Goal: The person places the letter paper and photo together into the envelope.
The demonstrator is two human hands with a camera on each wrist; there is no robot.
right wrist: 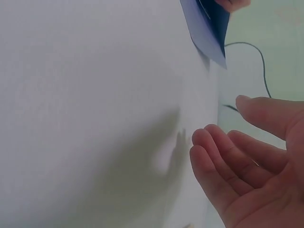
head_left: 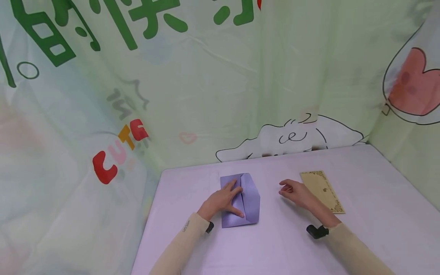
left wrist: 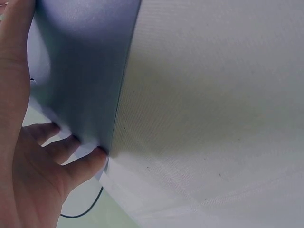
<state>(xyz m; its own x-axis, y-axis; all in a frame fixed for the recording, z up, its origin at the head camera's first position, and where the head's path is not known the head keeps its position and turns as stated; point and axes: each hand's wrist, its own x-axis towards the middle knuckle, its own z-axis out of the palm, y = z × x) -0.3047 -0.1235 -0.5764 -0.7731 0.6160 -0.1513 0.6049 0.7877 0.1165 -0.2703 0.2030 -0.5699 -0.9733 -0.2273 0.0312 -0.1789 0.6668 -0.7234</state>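
A purple envelope (head_left: pixel 252 198) lies on the table with its flap raised along the right side. My left hand (head_left: pixel 221 200) rests on the envelope's body, fingers spread; in the left wrist view the fingertips touch the purple paper (left wrist: pixel 85 71) near its edge. My right hand (head_left: pixel 297 193) hovers to the right of the envelope, apart from it, fingers loosely bent and nothing between them. The right wrist view shows that hand (right wrist: pixel 251 161) above the table, with the envelope (right wrist: pixel 206 33) beyond it. Under and behind the right forearm lies a tan card (head_left: pixel 319 185) with a dark ornamental border.
A pale lilac cloth covers the table (head_left: pixel 275 248). Printed curtains (head_left: pixel 206 76) hang behind it and at both sides, close to the table's back edge. Each wrist carries a small black camera mount (head_left: pixel 317 232).
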